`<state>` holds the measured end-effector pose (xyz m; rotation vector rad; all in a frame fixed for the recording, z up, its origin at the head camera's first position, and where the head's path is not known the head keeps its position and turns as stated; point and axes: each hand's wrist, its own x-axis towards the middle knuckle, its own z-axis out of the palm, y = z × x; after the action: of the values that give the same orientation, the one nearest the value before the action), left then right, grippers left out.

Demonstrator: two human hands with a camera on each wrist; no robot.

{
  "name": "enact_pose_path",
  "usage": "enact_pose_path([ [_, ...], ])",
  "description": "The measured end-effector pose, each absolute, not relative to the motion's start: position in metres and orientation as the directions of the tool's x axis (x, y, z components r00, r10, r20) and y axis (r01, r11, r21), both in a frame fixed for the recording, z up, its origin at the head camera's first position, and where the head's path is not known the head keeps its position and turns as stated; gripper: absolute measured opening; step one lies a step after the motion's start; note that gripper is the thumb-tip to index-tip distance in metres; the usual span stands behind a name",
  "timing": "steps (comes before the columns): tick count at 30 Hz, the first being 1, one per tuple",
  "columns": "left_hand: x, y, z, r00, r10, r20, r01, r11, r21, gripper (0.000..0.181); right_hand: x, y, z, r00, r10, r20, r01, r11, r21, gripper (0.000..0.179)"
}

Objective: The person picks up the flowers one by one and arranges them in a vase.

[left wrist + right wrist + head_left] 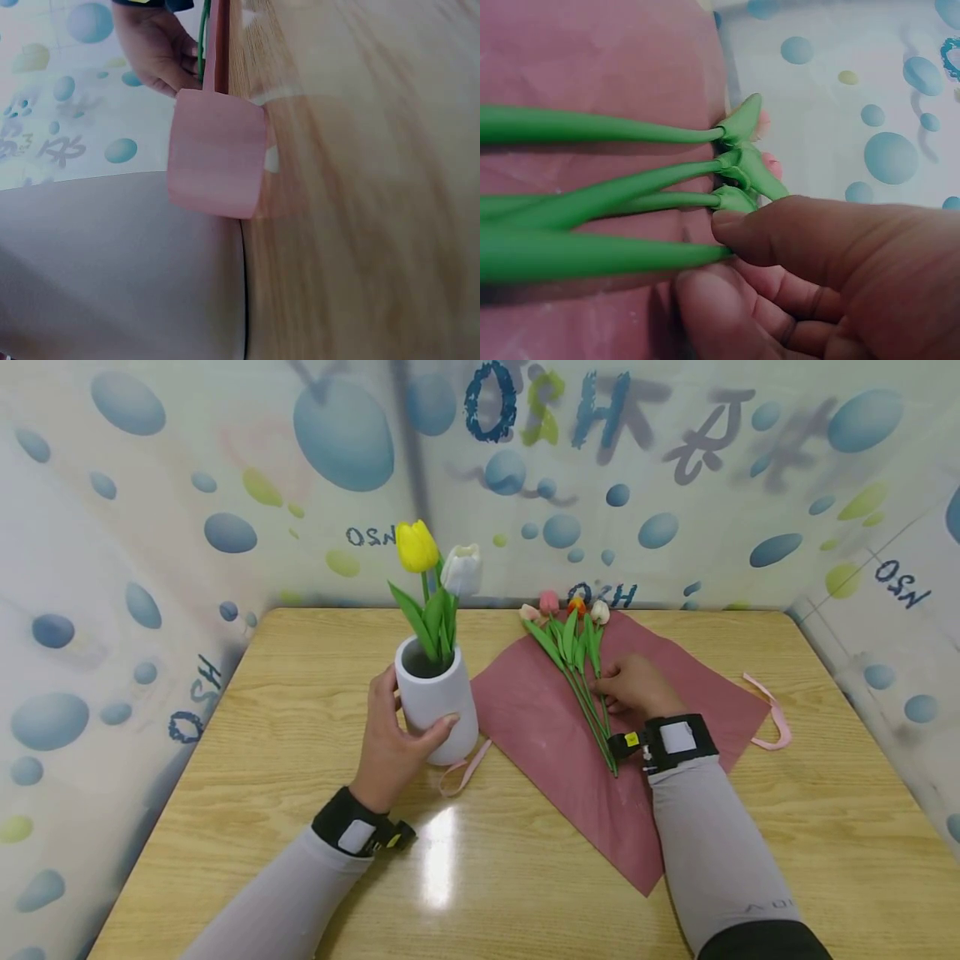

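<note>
My left hand (393, 747) grips a white vase (442, 710) by its side, thumb across the front. In the vase stand a yellow tulip (417, 546) and a white tulip (461, 570) with green leaves. On the right, several tulips (573, 672) with pink, orange and white heads lie on dusky-pink wrapping paper (540, 735). My right hand (642, 687) pinches the rightmost green stem (592, 253) between thumb and forefinger, as the right wrist view shows. The left wrist view has the vase wall (127, 262) and none of my left fingers.
A pink ribbon (782, 727) lies at the paper's right corner. Another pink ribbon end (472, 768) curls beside the vase's base. The wooden table (300, 693) meets a patterned curtain (660, 468) at its back edge.
</note>
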<state>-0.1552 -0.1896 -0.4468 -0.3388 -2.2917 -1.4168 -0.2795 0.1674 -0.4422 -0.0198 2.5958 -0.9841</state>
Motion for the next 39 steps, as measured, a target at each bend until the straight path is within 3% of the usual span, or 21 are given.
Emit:
enact_pose_path([
  [11,-0.155,-0.189,-0.447,-0.879,-0.017,0.476,0.418,0.451,0.788,0.097,-0.279,0.170,-0.431,-0.931,-0.166,-0.324,0.099,0.742,-0.663,0.023],
  [20,-0.155,-0.189,-0.447,-0.871,-0.012,0.491,0.433,0.451,0.780,0.097,-0.279,0.175,-0.425,-0.947,-0.145,-0.287,0.097,0.722,-0.685,0.031],
  [27,-0.155,-0.189,-0.447,-0.870,-0.011,0.492,0.434,0.453,0.779,0.097,-0.279,0.178,-0.420,-0.939,-0.134,-0.316,0.187,0.573,-0.798,0.038],
  [39,-0.155,-0.189,-0.448,-0.871,-0.013,0.492,0.433,0.454,0.779,0.097,-0.277,0.183,-0.411,-0.939,-0.192,-0.285,0.206,0.350,-0.914,0.042],
])
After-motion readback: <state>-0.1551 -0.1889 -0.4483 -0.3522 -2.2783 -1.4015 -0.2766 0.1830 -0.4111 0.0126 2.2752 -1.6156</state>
